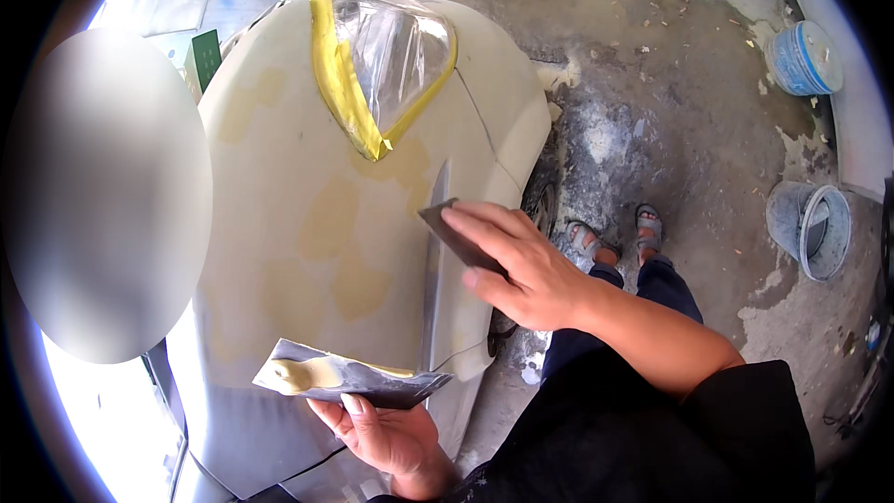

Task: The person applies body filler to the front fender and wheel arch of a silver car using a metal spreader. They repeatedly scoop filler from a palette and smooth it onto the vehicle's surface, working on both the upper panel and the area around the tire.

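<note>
My right hand [521,270] grips a dark, thin rectangular spreader [466,237] at a dark crease [430,307] running along a beige car body panel [261,149]; whether it touches the panel I cannot tell. Lower down, my left hand [382,438] holds a flat grey plate [391,382] from below, with a lump of pale yellow putty [293,375] on it. The panel shows yellowish patches [331,224]. Above my hands, clear plastic and yellow tape [345,84] cover a headlamp-shaped area.
My sandalled feet stand beside the car on the stained concrete floor [680,158]. To the right are a blue-and-white bucket [801,61] and a grey bucket [796,233] by a pale wall edge [847,140]. A blurred oval hides the left side.
</note>
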Motion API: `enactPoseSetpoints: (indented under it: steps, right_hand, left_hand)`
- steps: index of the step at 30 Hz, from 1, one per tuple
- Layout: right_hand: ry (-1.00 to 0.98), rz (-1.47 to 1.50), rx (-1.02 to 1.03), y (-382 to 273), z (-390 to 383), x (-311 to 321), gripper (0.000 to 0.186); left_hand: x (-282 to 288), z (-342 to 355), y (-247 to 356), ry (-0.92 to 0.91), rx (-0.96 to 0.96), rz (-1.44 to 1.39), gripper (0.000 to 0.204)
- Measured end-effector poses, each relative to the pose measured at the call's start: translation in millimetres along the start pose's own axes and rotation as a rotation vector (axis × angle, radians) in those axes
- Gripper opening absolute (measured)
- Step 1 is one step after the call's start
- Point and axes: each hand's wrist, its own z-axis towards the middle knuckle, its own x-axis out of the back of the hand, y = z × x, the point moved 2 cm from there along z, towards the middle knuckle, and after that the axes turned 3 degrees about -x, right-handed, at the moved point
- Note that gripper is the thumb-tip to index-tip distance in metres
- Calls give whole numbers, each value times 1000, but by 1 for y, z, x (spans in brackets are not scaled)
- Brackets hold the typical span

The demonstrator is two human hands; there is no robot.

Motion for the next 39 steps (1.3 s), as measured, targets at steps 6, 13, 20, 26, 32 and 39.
enactPoseSetpoints:
  steps: [6, 13, 20, 26, 32, 39]
  right_hand:
    - [-14, -63, -127, -20, 38, -14, 57]
    - [3, 5, -166, -40, 50, -25, 59]
    - [77, -93, 28, -50, 58, -23, 57]
    - [-1, 81, -192, -61, 65, -23, 63]
    - [6, 88, -214, -63, 66, -27, 67]
    - [17, 108, -233, -66, 71, -34, 63]
  left_hand:
    - [8, -10, -3, 37, 36, 24, 54]
    - [13, -8, -2, 28, 37, 11, 55]
    - [17, -7, -2, 26, 38, -3, 55]
    - [21, -8, -2, 19, 30, -18, 54]
    - [19, -7, -1, -17, 49, -56, 54]
    - [20, -10, -2, 8, 49, -50, 54]
